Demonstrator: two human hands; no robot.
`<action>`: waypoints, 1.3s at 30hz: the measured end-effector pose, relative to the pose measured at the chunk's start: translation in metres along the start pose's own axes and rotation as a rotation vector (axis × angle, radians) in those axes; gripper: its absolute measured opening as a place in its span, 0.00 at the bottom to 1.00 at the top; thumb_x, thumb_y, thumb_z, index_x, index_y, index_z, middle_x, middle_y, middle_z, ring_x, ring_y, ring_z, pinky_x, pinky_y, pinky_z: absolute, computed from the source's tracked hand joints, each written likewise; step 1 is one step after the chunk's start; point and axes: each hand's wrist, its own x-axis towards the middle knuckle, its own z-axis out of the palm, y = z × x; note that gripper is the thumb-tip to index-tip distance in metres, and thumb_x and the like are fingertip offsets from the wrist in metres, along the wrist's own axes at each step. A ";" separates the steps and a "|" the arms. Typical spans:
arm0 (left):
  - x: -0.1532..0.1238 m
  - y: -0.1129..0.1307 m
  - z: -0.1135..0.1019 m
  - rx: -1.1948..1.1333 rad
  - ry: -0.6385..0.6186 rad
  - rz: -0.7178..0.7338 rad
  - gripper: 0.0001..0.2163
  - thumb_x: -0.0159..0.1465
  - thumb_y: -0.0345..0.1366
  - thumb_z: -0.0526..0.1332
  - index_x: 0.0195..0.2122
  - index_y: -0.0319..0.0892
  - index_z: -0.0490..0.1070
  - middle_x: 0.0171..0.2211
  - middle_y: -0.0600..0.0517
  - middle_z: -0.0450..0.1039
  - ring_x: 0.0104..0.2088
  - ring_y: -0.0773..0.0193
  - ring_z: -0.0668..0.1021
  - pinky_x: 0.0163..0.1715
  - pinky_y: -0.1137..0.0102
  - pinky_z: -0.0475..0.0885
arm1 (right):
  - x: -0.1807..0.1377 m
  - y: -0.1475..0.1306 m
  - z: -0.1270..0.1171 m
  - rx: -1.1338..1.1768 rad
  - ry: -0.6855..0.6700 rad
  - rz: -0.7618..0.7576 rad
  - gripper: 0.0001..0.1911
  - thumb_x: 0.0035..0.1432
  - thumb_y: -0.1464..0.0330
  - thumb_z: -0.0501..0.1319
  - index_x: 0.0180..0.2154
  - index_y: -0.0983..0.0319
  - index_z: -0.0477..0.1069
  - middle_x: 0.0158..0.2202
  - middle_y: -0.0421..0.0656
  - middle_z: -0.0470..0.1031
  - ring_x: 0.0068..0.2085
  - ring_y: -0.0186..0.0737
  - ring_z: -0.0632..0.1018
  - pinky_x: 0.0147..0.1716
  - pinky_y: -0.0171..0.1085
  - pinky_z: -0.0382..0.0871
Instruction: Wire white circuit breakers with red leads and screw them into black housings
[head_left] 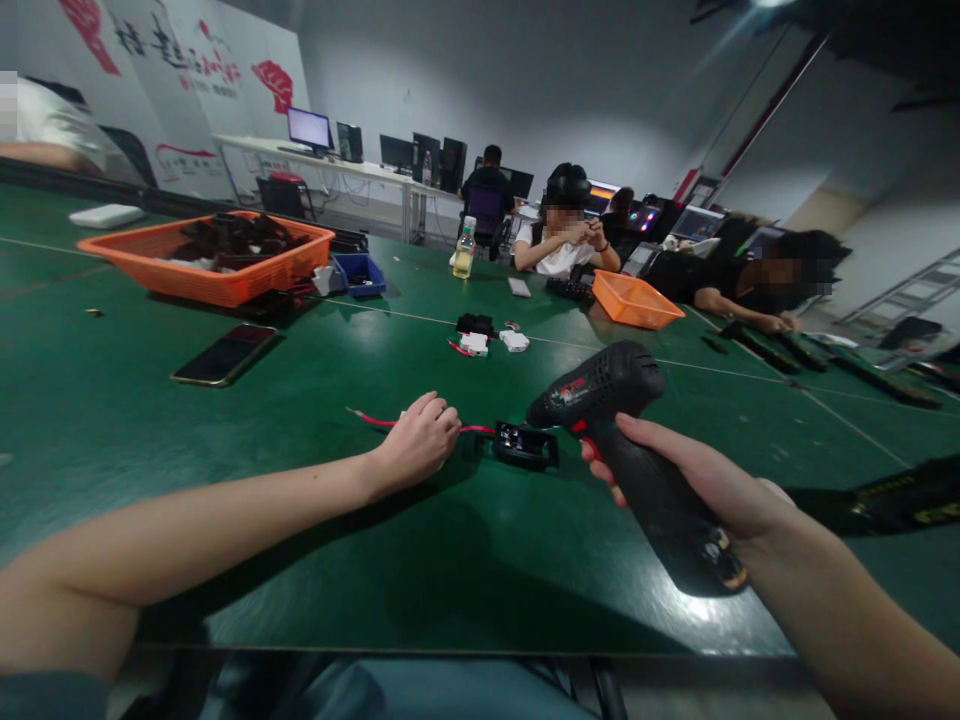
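Observation:
My right hand is wrapped round the grip of a black cordless drill, a finger by its red trigger. The drill's nose points left and down, close to an open black plastic housing on the green table. A red wire runs out of the housing's left side and passes under my left hand. The wire's other end, with a bare tip, shows on the far side of that hand. My left fingers are closed over the wire; their tips are hidden.
An orange basket full of black parts stands at the back left, beside a small blue bin. A phone lies before it. White connectors, a bottle and another orange basket are farther off. Several people sit around.

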 end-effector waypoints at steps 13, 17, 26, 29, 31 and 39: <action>0.000 0.001 0.000 0.012 0.006 -0.013 0.08 0.66 0.31 0.56 0.33 0.38 0.73 0.33 0.47 0.70 0.38 0.57 0.71 0.53 0.55 0.64 | 0.002 0.001 0.000 -0.004 0.000 -0.001 0.16 0.66 0.60 0.58 0.38 0.66 0.77 0.29 0.45 0.78 0.25 0.32 0.77 0.25 0.28 0.76; 0.000 0.000 0.000 0.011 0.009 -0.018 0.08 0.66 0.31 0.56 0.33 0.38 0.73 0.33 0.47 0.70 0.38 0.57 0.71 0.54 0.56 0.64 | 0.002 0.002 -0.001 -0.001 -0.008 -0.013 0.15 0.65 0.60 0.59 0.38 0.65 0.77 0.29 0.45 0.79 0.26 0.33 0.77 0.25 0.29 0.76; 0.000 0.000 0.003 -0.006 0.013 -0.026 0.08 0.66 0.31 0.56 0.33 0.38 0.73 0.33 0.47 0.70 0.38 0.57 0.71 0.53 0.56 0.65 | 0.001 0.002 -0.001 -0.014 -0.040 -0.036 0.15 0.65 0.59 0.59 0.38 0.65 0.76 0.30 0.45 0.79 0.25 0.33 0.77 0.25 0.29 0.75; 0.000 0.000 0.002 -0.004 0.010 -0.021 0.08 0.66 0.31 0.56 0.33 0.38 0.73 0.33 0.47 0.70 0.38 0.56 0.71 0.53 0.56 0.65 | 0.001 0.002 -0.001 -0.013 -0.034 -0.039 0.16 0.65 0.59 0.59 0.38 0.66 0.76 0.29 0.45 0.78 0.25 0.33 0.77 0.25 0.29 0.75; 0.000 0.000 0.002 -0.004 0.010 -0.022 0.08 0.66 0.31 0.55 0.32 0.39 0.72 0.33 0.47 0.70 0.39 0.56 0.71 0.53 0.56 0.65 | 0.001 0.002 -0.001 -0.013 -0.022 -0.027 0.16 0.65 0.59 0.59 0.38 0.66 0.76 0.29 0.45 0.78 0.25 0.32 0.76 0.25 0.28 0.75; 0.001 0.001 0.002 -0.007 0.010 -0.033 0.08 0.66 0.32 0.56 0.32 0.39 0.72 0.32 0.47 0.69 0.38 0.56 0.71 0.54 0.55 0.65 | -0.001 0.002 0.001 -0.026 -0.002 -0.014 0.16 0.65 0.59 0.59 0.38 0.65 0.77 0.30 0.45 0.78 0.25 0.32 0.77 0.25 0.28 0.75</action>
